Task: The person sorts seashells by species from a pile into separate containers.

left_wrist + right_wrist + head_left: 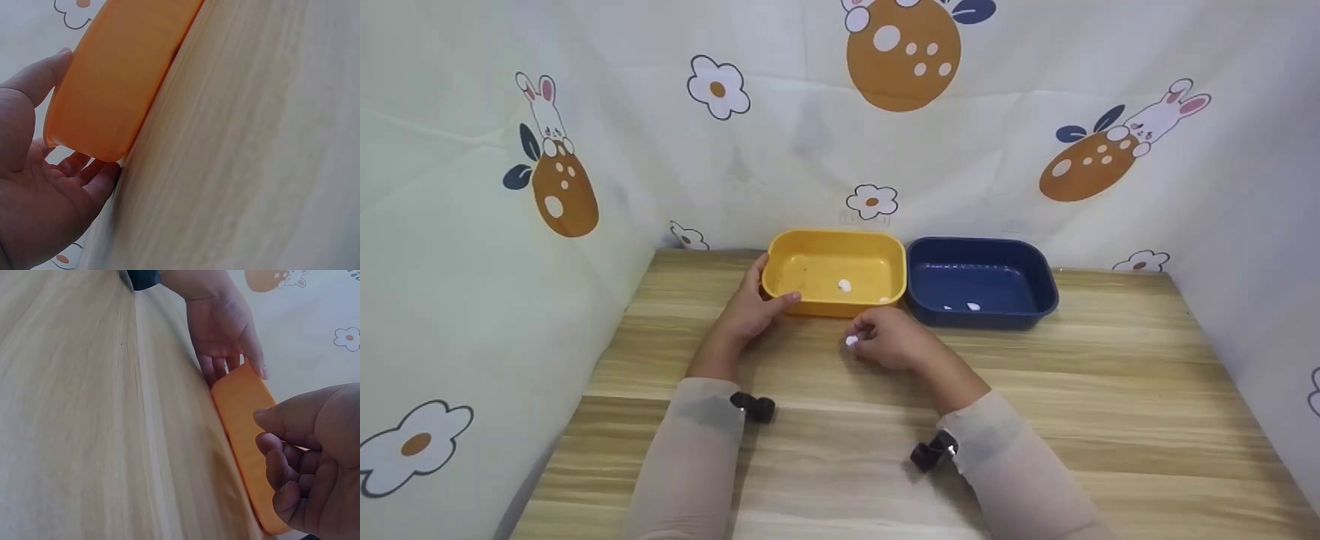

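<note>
My left hand grips the left end of a yellow plastic box, thumb on the front rim and fingers round the end wall. The left wrist view shows the fingers beneath the box's corner. In front of the same box, my right hand pinches a small white piece at its fingertips; the right wrist view does not show the piece. Inside the yellow box lies another small white lump, with a second white bit by the front wall.
Right beside the yellow box stands a dark blue box, with small white pieces near its front wall. Both boxes are at the back of the wooden table, close to a printed cloth hanging behind and at the sides.
</note>
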Motion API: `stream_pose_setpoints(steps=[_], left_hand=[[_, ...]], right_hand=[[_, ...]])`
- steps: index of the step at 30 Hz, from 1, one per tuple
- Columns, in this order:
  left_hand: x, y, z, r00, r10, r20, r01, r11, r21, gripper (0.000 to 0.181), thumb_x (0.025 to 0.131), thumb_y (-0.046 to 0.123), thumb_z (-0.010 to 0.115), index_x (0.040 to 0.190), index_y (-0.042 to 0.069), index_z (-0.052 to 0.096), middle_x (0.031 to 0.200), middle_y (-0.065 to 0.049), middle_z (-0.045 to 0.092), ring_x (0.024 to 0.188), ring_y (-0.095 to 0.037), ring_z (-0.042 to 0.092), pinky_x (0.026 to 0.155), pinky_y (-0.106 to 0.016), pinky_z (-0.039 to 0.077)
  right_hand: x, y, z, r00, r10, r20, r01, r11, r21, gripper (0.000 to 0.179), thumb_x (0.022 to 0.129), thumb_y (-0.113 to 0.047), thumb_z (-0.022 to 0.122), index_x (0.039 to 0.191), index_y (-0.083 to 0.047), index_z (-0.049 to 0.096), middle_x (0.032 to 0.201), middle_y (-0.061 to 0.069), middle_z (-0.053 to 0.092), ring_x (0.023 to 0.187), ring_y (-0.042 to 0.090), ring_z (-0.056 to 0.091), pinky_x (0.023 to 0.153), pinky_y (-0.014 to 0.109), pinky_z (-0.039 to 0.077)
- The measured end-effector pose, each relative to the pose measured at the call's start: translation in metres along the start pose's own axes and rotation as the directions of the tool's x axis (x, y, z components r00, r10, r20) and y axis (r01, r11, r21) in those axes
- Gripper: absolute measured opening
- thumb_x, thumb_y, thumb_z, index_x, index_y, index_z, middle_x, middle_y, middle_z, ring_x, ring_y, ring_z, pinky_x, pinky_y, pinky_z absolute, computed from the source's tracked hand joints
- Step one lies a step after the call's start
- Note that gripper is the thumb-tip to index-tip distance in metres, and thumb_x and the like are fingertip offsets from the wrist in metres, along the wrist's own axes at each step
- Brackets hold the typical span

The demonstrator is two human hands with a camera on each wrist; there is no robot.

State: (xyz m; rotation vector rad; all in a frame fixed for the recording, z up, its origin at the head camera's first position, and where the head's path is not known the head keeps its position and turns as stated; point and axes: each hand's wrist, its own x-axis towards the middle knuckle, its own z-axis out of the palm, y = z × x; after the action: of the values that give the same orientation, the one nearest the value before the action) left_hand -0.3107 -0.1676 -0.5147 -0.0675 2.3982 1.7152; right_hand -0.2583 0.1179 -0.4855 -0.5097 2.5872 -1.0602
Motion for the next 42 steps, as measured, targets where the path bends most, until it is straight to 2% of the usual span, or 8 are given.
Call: stream_pose_setpoints(steps=[6, 11, 18, 23, 27, 32, 38, 42], left_hand=[[0.000, 0.001, 0.000, 1.000, -0.003, 0.002, 0.003, 1.000, 0.016, 0.113, 0.092, 0.042, 0.084, 0.174, 0.027, 0.007, 0.182, -0.004, 0.016, 0.168, -0.025, 0.021, 0.139, -0.044, 0.016], [0.001, 0.001, 0.000, 1.000, -0.005, -0.001, 0.005, 1.000, 0.015, 0.114, 0.091, 0.042, 0.085, 0.174, 0.027, 0.008, 0.182, -0.005, 0.016, 0.168, -0.026, 0.021, 0.139, -0.044, 0.016], [0.000, 0.000, 0.000, 0.999, 0.049, 0.002, -0.049, 0.998, 0.031, 0.114, 0.092, 0.041, 0.084, 0.174, 0.022, 0.007, 0.181, -0.009, 0.017, 0.167, -0.027, 0.021, 0.139, -0.045, 0.015], [-0.001, 0.000, -0.001, 0.999, 0.033, 0.000, -0.033, 0.999, 0.017, 0.118, 0.089, 0.046, 0.086, 0.174, 0.024, 0.008, 0.181, -0.007, 0.017, 0.167, -0.027, 0.021, 0.139, -0.045, 0.016], [-0.001, 0.000, 0.000, 1.000, 0.018, 0.001, -0.018, 1.000, 0.015, 0.122, 0.084, 0.053, 0.089, 0.173, 0.027, 0.009, 0.181, -0.005, 0.018, 0.167, -0.026, 0.022, 0.139, -0.045, 0.017], [0.000, -0.001, 0.000, 1.000, 0.007, 0.002, -0.007, 1.000, 0.013, 0.122, 0.085, 0.053, 0.088, 0.174, 0.029, 0.008, 0.182, -0.004, 0.016, 0.168, -0.026, 0.021, 0.139, -0.045, 0.016], [0.001, -0.001, -0.001, 1.000, -0.006, 0.005, 0.006, 1.000, 0.020, 0.125, 0.082, 0.058, 0.088, 0.174, 0.031, 0.007, 0.182, -0.004, 0.014, 0.168, -0.027, 0.020, 0.139, -0.045, 0.017], [0.000, -0.002, -0.001, 1.000, -0.001, 0.002, 0.001, 1.000, 0.009, 0.126, 0.082, 0.057, 0.089, 0.174, 0.030, 0.007, 0.182, -0.004, 0.015, 0.168, -0.027, 0.021, 0.139, -0.045, 0.017]], right_hand=[[-0.002, -0.002, -0.006, 1.000, 0.006, -0.025, -0.006, 1.000, 0.000, 0.012, 0.092, -0.012, 0.077, 0.102, -0.017, 0.081, 0.091, -0.004, 0.073, 0.087, 0.013, 0.065, 0.082, 0.032, 0.056], [-0.005, -0.002, -0.018, 0.998, 0.007, -0.058, -0.006, 1.000, 0.013, 0.010, 0.094, -0.015, 0.075, 0.103, -0.017, 0.081, 0.094, -0.002, 0.073, 0.089, 0.014, 0.065, 0.085, 0.033, 0.056], [-0.013, 0.002, -0.043, 0.992, 0.048, -0.117, -0.041, 0.997, 0.059, 0.011, 0.097, -0.016, 0.075, 0.107, -0.014, 0.079, 0.099, 0.002, 0.075, 0.093, 0.017, 0.066, 0.086, 0.033, 0.058], [-0.017, 0.013, -0.058, 0.982, 0.111, -0.156, -0.095, 0.990, 0.102, 0.015, 0.097, -0.019, 0.078, 0.111, -0.016, 0.078, 0.102, 0.003, 0.073, 0.092, 0.019, 0.065, 0.074, 0.029, 0.058], [-0.022, 0.022, -0.072, 0.972, 0.125, -0.199, -0.103, 0.988, 0.116, 0.018, 0.096, -0.019, 0.078, 0.114, -0.014, 0.078, 0.103, 0.004, 0.073, 0.094, 0.019, 0.065, 0.080, 0.029, 0.055], [-0.027, 0.037, -0.089, 0.960, 0.147, -0.237, -0.129, 0.988, 0.088, 0.021, 0.098, -0.024, 0.077, 0.117, -0.014, 0.076, 0.107, 0.005, 0.072, 0.100, 0.021, 0.064, 0.087, 0.030, 0.054], [-0.034, 0.053, -0.105, 0.944, 0.221, -0.247, -0.198, 0.973, 0.115, 0.022, 0.101, -0.027, 0.074, 0.120, -0.016, 0.073, 0.112, 0.007, 0.070, 0.101, 0.025, 0.063, 0.085, 0.032, 0.056], [-0.039, 0.064, -0.112, 0.940, 0.217, -0.264, -0.197, 0.975, 0.101, 0.024, 0.101, -0.028, 0.074, 0.120, -0.015, 0.073, 0.111, 0.007, 0.070, 0.099, 0.023, 0.063, 0.082, 0.029, 0.055]])
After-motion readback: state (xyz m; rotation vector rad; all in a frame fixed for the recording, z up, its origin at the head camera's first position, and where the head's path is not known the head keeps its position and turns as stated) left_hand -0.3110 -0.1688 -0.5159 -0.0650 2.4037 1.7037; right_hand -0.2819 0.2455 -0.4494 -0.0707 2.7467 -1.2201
